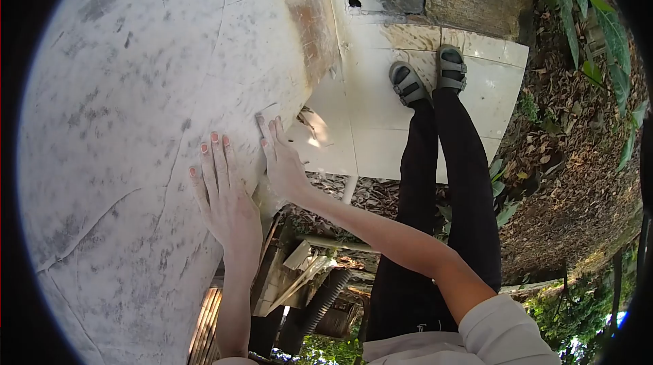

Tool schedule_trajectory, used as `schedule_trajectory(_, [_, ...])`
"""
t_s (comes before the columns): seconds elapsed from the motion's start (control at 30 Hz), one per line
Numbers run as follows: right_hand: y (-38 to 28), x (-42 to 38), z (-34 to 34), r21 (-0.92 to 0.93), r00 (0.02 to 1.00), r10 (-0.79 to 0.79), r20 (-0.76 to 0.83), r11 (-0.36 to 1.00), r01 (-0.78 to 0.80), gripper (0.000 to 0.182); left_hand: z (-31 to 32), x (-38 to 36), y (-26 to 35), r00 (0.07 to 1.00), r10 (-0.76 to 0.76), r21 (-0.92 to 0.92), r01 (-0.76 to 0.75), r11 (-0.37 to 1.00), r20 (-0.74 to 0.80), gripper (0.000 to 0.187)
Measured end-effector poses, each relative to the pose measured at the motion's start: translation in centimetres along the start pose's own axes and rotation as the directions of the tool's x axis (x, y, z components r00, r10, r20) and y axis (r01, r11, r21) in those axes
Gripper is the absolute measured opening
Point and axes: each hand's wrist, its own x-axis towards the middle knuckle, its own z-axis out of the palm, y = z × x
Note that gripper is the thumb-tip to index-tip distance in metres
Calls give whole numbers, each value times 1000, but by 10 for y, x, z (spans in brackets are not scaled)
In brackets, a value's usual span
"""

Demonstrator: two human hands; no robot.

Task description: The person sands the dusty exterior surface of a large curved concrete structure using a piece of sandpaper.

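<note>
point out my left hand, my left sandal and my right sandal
left hand (pixel 235 212), head view, on the back of the hand
left sandal (pixel 409 88), head view, on the straps
right sandal (pixel 451 67), head view, on the straps

The white surface (pixel 122 134) is (quite unevenly) grey-blotched.

No lettering can be read; the small pale mark (pixel 430 327) on the dark trousers (pixel 469 154) is illegible.

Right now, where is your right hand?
In the head view, my right hand is on the whitish surface near its right edge, right of my left hand.
</note>
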Motion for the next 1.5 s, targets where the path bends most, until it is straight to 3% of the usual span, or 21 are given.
schedule_trajectory(0.03, [18,31,-3,-13,996,67,-58,998,-68,57,-1,1,1,1000,-6,16,6,1000,4,65])
schedule_trajectory(0.1, [54,96,-26,45,945,328,-6,944,-327,55,2,5,2,1000,-10,38,11,999,-3,64])
schedule_trajectory(0.2, [48,116,-48,-46,897,426,120,905,-424,56,7,10,5,1000,-6,85,8,996,-29,65])
schedule_trajectory(0.27, [48,76,-16,11,992,54,-110,999,-53,55,8,15,7,999,-30,92,32,995,-17,65])
schedule_trajectory(0.43, [26,-32,12,-9,952,-305,6,952,305,50,13,12,4,999,-7,54,10,999,-52,66])
schedule_trajectory(0.63, [49,90,-27,-78,972,-210,-101,976,203,50,12,7,3,1000,18,103,-16,995,-10,67])
schedule_trajectory(0.7, [43,98,-25,100,985,-28,-170,994,46,47,13,6,4,1000,16,119,-14,993,-12,67])
schedule_trajectory(0.77, [23,51,-18,-19,985,-144,-90,990,143,50,13,7,4,1000,19,129,-18,991,-9,67])
schedule_trajectory(0.83, [28,2,8,19,979,-189,-73,981,191,51,13,5,2,999,32,122,-30,992,-9,67])
schedule_trajectory(0.93, [39,-6,4,56,971,-240,-4,969,240,52,13,5,2,999,37,117,-37,992,-2,66])
schedule_trajectory(1.0, [59,45,-11,-60,977,-204,-62,978,200,51,11,5,3,999,43,126,-43,991,-1,65])
schedule_trajectory(1.07, [70,104,-42,159,985,170,-21,973,-164,52,10,6,4,999,38,160,-41,986,21,65])
schedule_trajectory(1.17, [68,116,-52,48,983,185,-16,982,-184,54,12,6,4,999,38,128,-38,991,3,65])
schedule_trajectory(1.3, [24,13,-23,8,982,-126,142,992,126,55,12,8,5,999,36,136,-37,990,9,66])
schedule_trajectory(1.4, [21,-16,2,46,973,-216,86,976,213,54,14,7,4,999,32,112,-32,993,-4,69])
schedule_trajectory(1.47, [26,29,-7,32,984,-170,-51,985,172,54,10,7,5,999,22,134,-28,991,41,71])
schedule_trajectory(1.5, [35,63,-17,21,996,-80,-48,997,81,54,10,7,5,999,19,138,-25,990,42,71])
